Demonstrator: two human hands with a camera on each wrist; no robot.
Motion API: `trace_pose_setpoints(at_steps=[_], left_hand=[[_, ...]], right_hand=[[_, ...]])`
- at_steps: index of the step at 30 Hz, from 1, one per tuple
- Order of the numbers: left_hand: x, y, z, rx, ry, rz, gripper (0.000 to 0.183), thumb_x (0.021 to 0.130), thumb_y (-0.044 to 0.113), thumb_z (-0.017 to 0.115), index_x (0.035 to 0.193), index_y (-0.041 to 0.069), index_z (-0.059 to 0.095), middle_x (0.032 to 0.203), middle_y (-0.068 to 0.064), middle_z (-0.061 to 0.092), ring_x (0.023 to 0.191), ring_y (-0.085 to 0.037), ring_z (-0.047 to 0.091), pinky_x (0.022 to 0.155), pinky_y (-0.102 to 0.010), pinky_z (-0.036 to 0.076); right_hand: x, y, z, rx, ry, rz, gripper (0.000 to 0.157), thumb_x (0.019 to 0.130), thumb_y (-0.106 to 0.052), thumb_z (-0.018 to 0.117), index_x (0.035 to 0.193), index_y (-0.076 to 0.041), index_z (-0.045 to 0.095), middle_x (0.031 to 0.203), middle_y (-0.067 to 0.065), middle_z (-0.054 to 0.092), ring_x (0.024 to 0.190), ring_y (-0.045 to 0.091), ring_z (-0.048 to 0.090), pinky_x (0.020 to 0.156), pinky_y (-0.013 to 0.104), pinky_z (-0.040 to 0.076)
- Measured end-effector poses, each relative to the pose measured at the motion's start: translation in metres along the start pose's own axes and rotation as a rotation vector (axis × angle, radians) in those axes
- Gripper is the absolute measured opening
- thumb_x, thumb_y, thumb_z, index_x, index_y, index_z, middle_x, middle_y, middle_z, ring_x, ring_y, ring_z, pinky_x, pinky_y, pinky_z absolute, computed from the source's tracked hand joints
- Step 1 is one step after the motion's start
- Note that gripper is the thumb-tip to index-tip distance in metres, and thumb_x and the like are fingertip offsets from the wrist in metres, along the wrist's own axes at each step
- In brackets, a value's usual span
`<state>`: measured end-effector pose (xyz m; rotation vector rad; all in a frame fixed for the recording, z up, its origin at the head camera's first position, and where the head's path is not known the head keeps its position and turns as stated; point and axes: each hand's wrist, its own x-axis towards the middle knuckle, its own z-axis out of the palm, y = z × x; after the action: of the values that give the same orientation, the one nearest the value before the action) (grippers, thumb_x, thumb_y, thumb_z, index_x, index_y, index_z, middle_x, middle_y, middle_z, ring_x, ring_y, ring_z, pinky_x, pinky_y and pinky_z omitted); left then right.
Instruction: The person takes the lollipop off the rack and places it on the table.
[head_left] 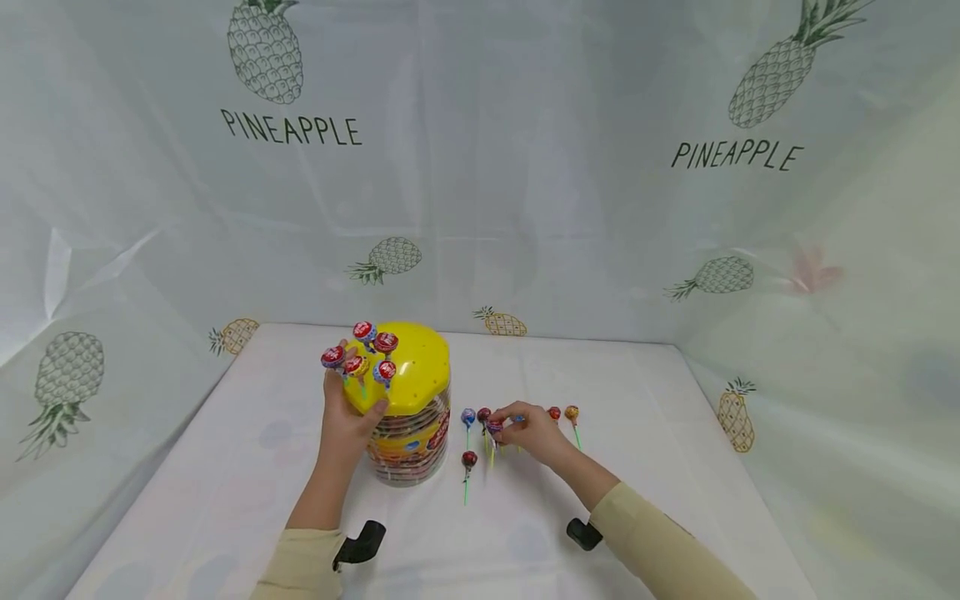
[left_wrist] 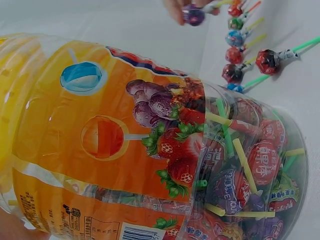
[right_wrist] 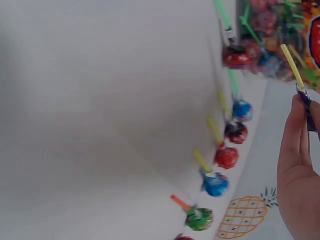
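Note:
A clear candy jar (head_left: 408,446) with a yellow lid (head_left: 422,367) stands left of the table's middle. My left hand (head_left: 349,421) grips the lid's left side, thumb at the front edge; its other fingers are partly hidden. Several wrapped lollipops (head_left: 386,342) stick up from the lid, heads upward. Right of the jar, my right hand (head_left: 534,429) pinches a purple lollipop (left_wrist: 194,15) by its wrapper just above the table, and its yellow stick (right_wrist: 292,66) shows in the right wrist view. Printed fruit covers the jar's orange label (left_wrist: 65,130), and more lollipops (left_wrist: 265,160) fill its inside.
Behind and beside my right hand, a row of lollipops lies on the white table (head_left: 622,400), among them a blue one (head_left: 468,417) and an orange one (head_left: 572,412). One dark red lollipop (head_left: 469,459) lies nearer me. A pineapple-print sheet (head_left: 525,208) hangs behind.

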<state>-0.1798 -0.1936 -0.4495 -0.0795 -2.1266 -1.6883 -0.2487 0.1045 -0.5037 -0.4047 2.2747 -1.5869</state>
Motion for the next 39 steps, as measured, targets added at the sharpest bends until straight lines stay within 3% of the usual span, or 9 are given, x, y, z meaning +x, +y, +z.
trace_pose_setpoints(at_steps=[4,9,12,18,32,39], left_hand=[[0.000,0.000,0.000,0.001,-0.002,-0.011,0.084,0.091,0.030,0.070,0.153,0.030,0.015,0.150,-0.007,0.025,0.134,-0.024,0.036,0.110,-0.040,0.035],[-0.001,0.000,0.001,0.005,0.000,-0.022,0.086,0.090,0.033,0.070,0.154,0.029,0.012,0.149,-0.007,0.026,0.133,-0.023,0.037,0.108,-0.029,0.036],[-0.001,0.000,0.001,-0.010,0.002,-0.017,0.086,0.090,0.035,0.070,0.154,0.029,0.012,0.149,-0.006,0.027,0.133,-0.023,0.037,0.107,-0.023,0.036],[-0.001,0.001,0.001,-0.024,0.002,-0.018,0.086,0.090,0.035,0.070,0.154,0.031,0.012,0.149,-0.005,0.027,0.133,-0.022,0.037,0.107,-0.022,0.035],[0.001,-0.003,0.000,-0.039,-0.004,-0.001,0.089,0.089,0.033,0.072,0.154,0.029,0.012,0.149,-0.005,0.026,0.132,-0.020,0.037,0.103,-0.016,0.036],[0.001,-0.001,0.000,-0.050,-0.002,0.006,0.086,0.089,0.024,0.073,0.153,0.026,0.017,0.151,-0.006,0.024,0.134,-0.020,0.035,0.103,-0.014,0.035]], right_hand=[[0.000,0.012,0.001,-0.083,-0.003,-0.038,0.023,0.083,0.003,0.072,0.106,-0.003,0.072,0.100,0.009,0.068,0.075,0.018,0.068,0.070,0.031,0.056],[0.003,0.024,0.004,-0.299,-0.009,-0.075,0.021,0.080,-0.003,0.078,0.099,-0.012,0.076,0.095,-0.003,0.063,0.074,0.012,0.055,0.060,0.024,0.049],[0.005,0.028,0.007,-0.367,-0.036,-0.076,0.022,0.080,-0.002,0.078,0.098,-0.014,0.076,0.092,-0.005,0.062,0.076,0.013,0.052,0.060,0.024,0.048],[0.007,0.032,0.015,-0.479,-0.069,-0.064,0.024,0.079,-0.003,0.079,0.098,-0.017,0.077,0.086,-0.009,0.061,0.070,0.013,0.050,0.056,0.023,0.045],[0.006,0.032,0.023,-0.534,-0.066,-0.085,0.021,0.080,-0.008,0.080,0.098,-0.018,0.077,0.085,-0.011,0.061,0.070,0.012,0.048,0.057,0.025,0.044],[0.008,0.035,0.023,-0.542,-0.069,-0.091,0.022,0.079,-0.009,0.081,0.099,-0.018,0.077,0.083,-0.011,0.060,0.068,0.011,0.047,0.056,0.024,0.043]])
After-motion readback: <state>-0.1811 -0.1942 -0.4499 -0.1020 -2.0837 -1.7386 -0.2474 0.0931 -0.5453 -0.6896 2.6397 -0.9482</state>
